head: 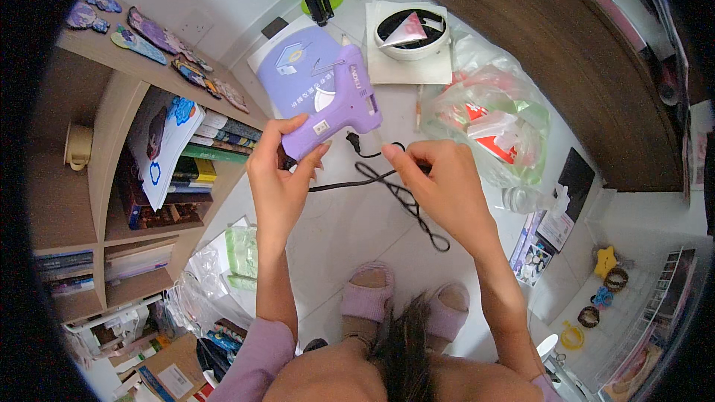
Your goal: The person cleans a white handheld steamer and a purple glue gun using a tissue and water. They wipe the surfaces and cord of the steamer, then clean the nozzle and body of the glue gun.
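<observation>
My left hand [285, 176] is closed round the handle of a purple hot glue gun [341, 106], whose nozzle points up and away. My right hand [441, 184] pinches a translucent glue stick [378, 137] just behind the gun's rear end. A black power cord [352, 183] runs from near the gun's handle beneath my right hand and lies looped on the floor. Its plug [353, 141] shows between my hands. The inside of my right palm is hidden.
Beyond the gun lie a purple printed booklet [290, 75] and a white round container [413, 47] on a pale sheet. Plastic bags [491, 117] and a clear bottle [522, 200] are at the right. A wooden bookshelf [120, 106] stands at the left.
</observation>
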A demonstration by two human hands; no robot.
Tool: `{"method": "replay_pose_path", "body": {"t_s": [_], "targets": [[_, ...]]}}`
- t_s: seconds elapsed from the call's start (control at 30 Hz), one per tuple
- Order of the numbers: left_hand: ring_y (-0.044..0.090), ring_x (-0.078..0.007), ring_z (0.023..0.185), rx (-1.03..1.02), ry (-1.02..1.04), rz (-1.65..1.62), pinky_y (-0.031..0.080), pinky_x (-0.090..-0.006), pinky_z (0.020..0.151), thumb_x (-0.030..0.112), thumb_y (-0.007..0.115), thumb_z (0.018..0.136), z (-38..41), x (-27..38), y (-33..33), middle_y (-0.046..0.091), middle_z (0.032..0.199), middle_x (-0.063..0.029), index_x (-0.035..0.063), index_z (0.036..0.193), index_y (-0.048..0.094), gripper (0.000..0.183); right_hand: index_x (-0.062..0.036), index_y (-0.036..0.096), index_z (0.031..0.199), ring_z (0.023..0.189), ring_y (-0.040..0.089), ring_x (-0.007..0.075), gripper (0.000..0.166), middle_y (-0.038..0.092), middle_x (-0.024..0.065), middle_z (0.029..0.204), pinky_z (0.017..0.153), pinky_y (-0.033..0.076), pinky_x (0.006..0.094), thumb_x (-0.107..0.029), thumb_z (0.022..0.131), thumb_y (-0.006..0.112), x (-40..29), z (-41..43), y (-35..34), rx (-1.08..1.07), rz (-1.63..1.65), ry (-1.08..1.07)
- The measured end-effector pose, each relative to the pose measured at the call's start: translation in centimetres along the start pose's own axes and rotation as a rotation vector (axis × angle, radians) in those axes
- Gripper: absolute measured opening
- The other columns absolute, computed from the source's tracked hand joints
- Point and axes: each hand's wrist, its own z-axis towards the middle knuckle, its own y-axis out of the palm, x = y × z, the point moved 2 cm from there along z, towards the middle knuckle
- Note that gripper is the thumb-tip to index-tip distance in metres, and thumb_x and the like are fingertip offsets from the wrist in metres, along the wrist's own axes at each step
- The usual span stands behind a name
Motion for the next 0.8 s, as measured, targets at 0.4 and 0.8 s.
{"method": "replay_pose_path", "body": {"t_s": [0.4,0.8], "targets": [[0.051,-0.0071,0.059,0.042,-0.151,-0.075,0.041,-0.0194,0.05,0.0,0.063,0.076,-0.2,-9.6,0.9,0.054,0.076,-0.0037,-0.0005,0.096,0.05,0.024,0.0031,0.035,0.123,0.105,0.046,0.0362,0.046,0.043,0.0245,0.116,0.091,0.037,0.0416,-0.012,0.083,0.05,2.5,-6.3,10.8,0.024,-0.075,-0.195],[0.051,-0.0288,0.088,-0.089,-0.04,0.46,0.04,-0.0346,0.08,0.021,0.067,0.074,-2.0,-20.9,3.7,0.053,0.096,-0.0189,-0.0056,0.103,0.049,0.043,0.0007,0.052,0.106,0.095,0.053,0.0316,0.03,0.053,0.0165,0.102,0.083,0.043,0.0379,-0.009,0.078,0.054,5.9,-10.7,6.2,-0.07,0.295,-0.065]]}}
